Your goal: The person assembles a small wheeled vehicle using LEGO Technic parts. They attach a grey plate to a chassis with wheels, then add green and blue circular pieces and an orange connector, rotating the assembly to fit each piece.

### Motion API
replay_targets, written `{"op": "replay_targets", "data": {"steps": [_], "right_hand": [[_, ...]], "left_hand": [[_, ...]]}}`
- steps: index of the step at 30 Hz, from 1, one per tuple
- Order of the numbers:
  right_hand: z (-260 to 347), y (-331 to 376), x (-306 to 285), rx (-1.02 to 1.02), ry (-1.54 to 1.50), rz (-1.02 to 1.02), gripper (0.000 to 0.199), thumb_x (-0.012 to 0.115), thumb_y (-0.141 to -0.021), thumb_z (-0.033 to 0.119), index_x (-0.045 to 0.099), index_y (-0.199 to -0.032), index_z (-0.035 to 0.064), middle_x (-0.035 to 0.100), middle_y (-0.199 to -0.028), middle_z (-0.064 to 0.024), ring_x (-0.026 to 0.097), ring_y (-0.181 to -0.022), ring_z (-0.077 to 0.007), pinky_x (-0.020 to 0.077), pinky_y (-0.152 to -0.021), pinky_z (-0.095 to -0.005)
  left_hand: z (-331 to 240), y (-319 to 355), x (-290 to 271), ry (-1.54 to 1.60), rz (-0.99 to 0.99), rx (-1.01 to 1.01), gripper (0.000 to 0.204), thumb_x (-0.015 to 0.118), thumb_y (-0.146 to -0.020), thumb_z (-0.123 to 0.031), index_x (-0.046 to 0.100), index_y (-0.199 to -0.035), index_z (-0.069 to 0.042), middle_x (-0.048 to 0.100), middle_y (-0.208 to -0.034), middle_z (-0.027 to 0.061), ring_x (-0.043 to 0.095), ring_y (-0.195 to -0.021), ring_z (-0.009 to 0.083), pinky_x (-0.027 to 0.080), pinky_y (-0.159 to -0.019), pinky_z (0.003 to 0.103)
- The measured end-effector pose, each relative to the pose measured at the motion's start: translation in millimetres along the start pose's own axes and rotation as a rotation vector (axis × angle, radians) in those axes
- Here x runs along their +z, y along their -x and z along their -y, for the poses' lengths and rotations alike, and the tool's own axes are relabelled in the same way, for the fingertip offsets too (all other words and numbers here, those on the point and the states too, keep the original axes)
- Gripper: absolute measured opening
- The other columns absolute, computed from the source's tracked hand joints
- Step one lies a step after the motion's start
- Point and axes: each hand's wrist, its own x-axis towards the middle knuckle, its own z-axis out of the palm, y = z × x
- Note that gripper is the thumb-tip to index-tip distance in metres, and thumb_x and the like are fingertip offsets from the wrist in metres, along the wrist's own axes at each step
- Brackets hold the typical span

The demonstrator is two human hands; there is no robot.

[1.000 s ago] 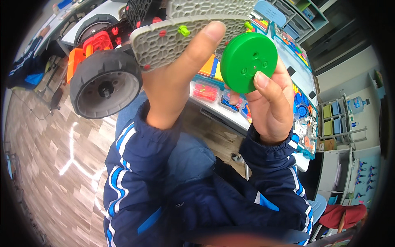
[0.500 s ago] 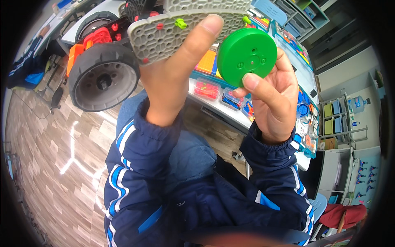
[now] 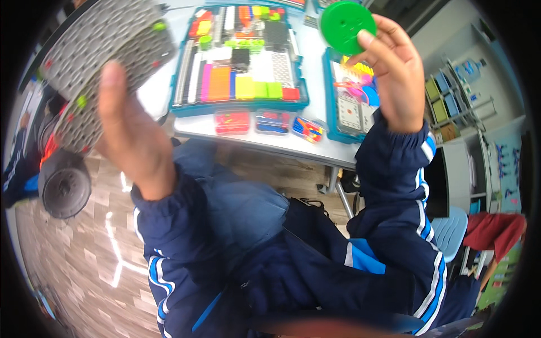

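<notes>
Gripping one grey perforated plate (image 3: 104,62), the left hand (image 3: 132,135) closes its thumb over the plate's near face at far left. Right hand (image 3: 394,73) pinches one green round disc (image 3: 347,26) by its right edge, far right. Between them, two teal parts trays (image 3: 239,56) rest on the white table (image 3: 282,143), with one black wheel (image 3: 65,183) at left.

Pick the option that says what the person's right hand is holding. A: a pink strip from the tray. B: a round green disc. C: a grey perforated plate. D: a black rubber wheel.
B: the right hand pinches a round green disc above the blue parts tray, while the grey perforated plate is in the left hand.
</notes>
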Motion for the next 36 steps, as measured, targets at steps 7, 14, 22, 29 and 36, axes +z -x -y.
{"op": "replay_targets", "data": {"steps": [7,14,22,29,36], "right_hand": [[-48.2,-14.2,-158.8,0.22,0.699,0.052,0.026,0.063,-0.087,0.012,0.06,-0.111,0.0033,0.064,-0.091,-0.0022,0.057,-0.08,-0.0076,0.0446,-0.069,-0.0225],[-94.1,15.1,-189.6,0.427,0.94,0.178,0.023,0.067,-0.081,0.006,0.069,-0.104,0.008,0.06,-0.085,0.0004,0.048,-0.069,-0.0073,0.0428,-0.063,-0.0227],[-59.4,21.7,-195.2,0.224,1.431,0.122,0.025,0.074,-0.075,0.017,0.072,-0.1,0.0127,0.06,-0.088,-0.0106,0.058,-0.076,-0.0229,0.0473,-0.07,-0.0345],[-70.8,34.3,-211.6,0.398,1.409,0.186,0.037,0.079,-0.066,0.018,0.064,-0.094,-0.0006,0.064,-0.085,-0.0128,0.061,-0.081,-0.0261,0.0475,-0.072,-0.0356],[-22.5,15.5,-135.7,0.115,1.232,-0.054,0.029,0.075,-0.068,0.005,0.059,-0.093,0.0017,0.063,-0.08,-0.0071,0.06,-0.078,-0.0161,0.0466,-0.07,-0.0289]], "left_hand": [[-7.3,0.8,5.8,-0.075,-0.058,-0.025,0.041,0.061,-0.089,-0.015,0.048,-0.123,0.002,0.062,-0.112,0.0133,0.06,-0.102,0.0184,0.045,-0.095,0.032],[1.0,-0.1,1.9,-0.129,-0.079,0.02,0.04,0.062,-0.088,-0.018,0.05,-0.12,0.004,0.064,-0.108,0.014,0.063,-0.097,0.0201,0.046,-0.096,0.033],[0.3,-5.1,-1.8,-0.117,-0.099,-0.026,0.033,0.058,-0.09,-0.02,0.056,-0.112,0.005,0.065,-0.106,0.015,0.063,-0.098,0.0203,0.044,-0.098,0.034],[1.1,-2.7,0.4,-0.104,-0.09,-0.038,0.035,0.06,-0.09,-0.02,0.054,-0.114,0.005,0.065,-0.107,0.0153,0.063,-0.098,0.0201,0.045,-0.097,0.034],[15.1,-0.1,-6.4,-0.044,-0.13,-0.217,0.035,0.058,-0.09,-0.018,0.053,-0.119,0.002,0.061,-0.117,0.0134,0.059,-0.105,0.019,0.045,-0.095,0.032]]}}
